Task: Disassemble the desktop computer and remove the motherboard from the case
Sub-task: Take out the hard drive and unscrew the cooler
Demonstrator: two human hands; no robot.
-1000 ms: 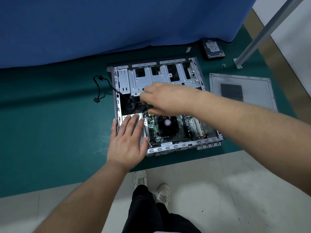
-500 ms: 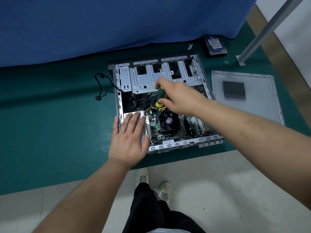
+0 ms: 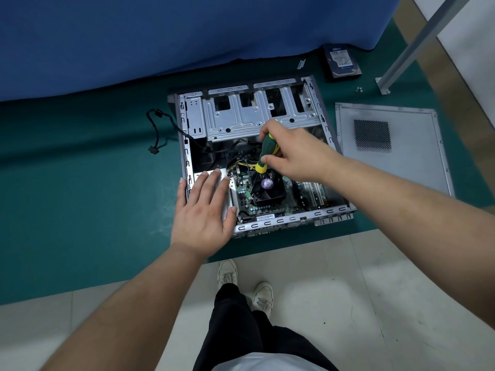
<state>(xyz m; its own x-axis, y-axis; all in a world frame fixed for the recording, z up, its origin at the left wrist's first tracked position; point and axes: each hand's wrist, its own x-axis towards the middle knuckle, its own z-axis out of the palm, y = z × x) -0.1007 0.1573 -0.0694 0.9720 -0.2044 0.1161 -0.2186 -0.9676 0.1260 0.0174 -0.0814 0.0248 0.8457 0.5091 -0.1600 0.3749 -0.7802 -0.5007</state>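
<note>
An open grey computer case lies flat on a green mat. Inside it I see the green motherboard with a black cooler fan and yellow cables. My right hand grips a green and yellow screwdriver, held nearly upright with its shaft pointing down at the board left of the fan. My left hand rests flat, fingers straight, on the silver metal part at the case's front left corner.
The removed side panel lies right of the case. A hard drive and small screws sit at the back right, near a metal leg. A loose black cable trails left. Blue cloth hangs behind. My shoes stand on pale floor.
My right hand lifted away from the board and turned, so the screwdriver now shows upright over the motherboard. The left hand stayed flat on the corner.
</note>
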